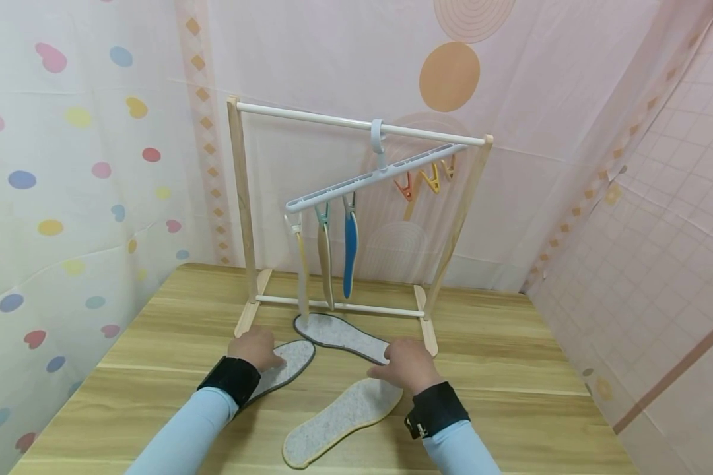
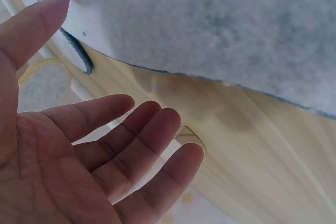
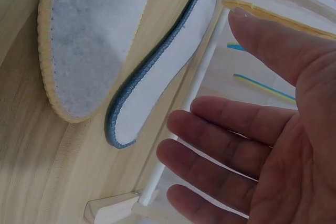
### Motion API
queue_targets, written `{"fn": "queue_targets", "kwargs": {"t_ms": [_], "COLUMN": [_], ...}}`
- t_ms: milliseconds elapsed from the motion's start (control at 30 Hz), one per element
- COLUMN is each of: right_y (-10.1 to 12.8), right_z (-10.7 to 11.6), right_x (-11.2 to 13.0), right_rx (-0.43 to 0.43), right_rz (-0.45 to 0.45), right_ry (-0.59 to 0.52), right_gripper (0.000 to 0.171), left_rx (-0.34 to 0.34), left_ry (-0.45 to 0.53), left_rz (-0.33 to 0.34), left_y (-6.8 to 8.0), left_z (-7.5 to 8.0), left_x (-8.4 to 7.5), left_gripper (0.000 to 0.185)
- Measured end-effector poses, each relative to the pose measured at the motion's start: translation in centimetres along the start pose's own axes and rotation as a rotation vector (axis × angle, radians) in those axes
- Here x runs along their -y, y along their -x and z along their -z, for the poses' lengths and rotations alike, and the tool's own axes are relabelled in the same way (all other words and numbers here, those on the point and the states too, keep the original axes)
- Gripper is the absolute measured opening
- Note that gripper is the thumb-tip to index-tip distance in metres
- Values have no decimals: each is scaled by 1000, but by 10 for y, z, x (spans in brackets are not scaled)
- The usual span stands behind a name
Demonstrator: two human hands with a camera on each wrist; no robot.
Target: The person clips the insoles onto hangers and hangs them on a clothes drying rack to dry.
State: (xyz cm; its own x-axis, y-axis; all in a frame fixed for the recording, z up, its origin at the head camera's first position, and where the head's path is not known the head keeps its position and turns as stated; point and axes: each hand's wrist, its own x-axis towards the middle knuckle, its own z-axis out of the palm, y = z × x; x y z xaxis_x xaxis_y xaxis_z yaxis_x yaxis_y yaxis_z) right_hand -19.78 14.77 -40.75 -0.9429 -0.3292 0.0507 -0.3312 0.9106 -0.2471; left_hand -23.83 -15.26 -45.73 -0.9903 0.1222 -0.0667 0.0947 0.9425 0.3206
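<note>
Three grey felt insoles lie on the table. My left hand (image 1: 255, 346) hovers at a dark-edged insole (image 1: 294, 359) on the left; in the left wrist view its fingers are spread and relaxed, apart from the felt. My right hand (image 1: 410, 363) is over the gap between the heel end of a second dark-edged insole (image 1: 339, 332) and a yellow-edged insole (image 1: 344, 415). The right wrist view shows that palm with loosely extended fingers and nothing in them.
Behind stands a wooden drying rack (image 1: 242, 198) with a white top rod (image 1: 309, 117). A grey clip hanger (image 1: 333, 191) tilts from it, carrying a pale insole (image 1: 302, 277), a beige insole (image 1: 324, 264) and a blue insole (image 1: 350, 254). Red (image 1: 405, 188) and yellow clips (image 1: 432, 179) hang unloaded.
</note>
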Motion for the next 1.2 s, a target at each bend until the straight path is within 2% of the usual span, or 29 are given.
{"fn": "queue_targets", "kwargs": {"t_ms": [300,500,600,867,1033,1200], "right_y": [1,2,2,2,1,1], "right_z": [-3,-3,-2,-5,-6,-7], "right_x": [-1,-2,-2,-4,-5,-6], "right_rx": [52,69,68,59,56,71], "right_rz": [-35,-52,-50,-49,-49,-68], "right_ry": [-1,-7,-3,3,14,13], "right_gripper": [56,44,45,44,46,40], "left_rx": [16,31,35,29,6,0], "left_ry": [-21,-26,-27,-18,-41,-48], "left_rz": [6,-3,-12,-23,-57,-70], "left_y": [-2,-6,-8,-7,-8,-10], "left_z": [-4,-8,-10,-9,-11,-15], "left_x": [0,3,5,3,3,5], "left_gripper": [36,35,35,29,26,25]}}
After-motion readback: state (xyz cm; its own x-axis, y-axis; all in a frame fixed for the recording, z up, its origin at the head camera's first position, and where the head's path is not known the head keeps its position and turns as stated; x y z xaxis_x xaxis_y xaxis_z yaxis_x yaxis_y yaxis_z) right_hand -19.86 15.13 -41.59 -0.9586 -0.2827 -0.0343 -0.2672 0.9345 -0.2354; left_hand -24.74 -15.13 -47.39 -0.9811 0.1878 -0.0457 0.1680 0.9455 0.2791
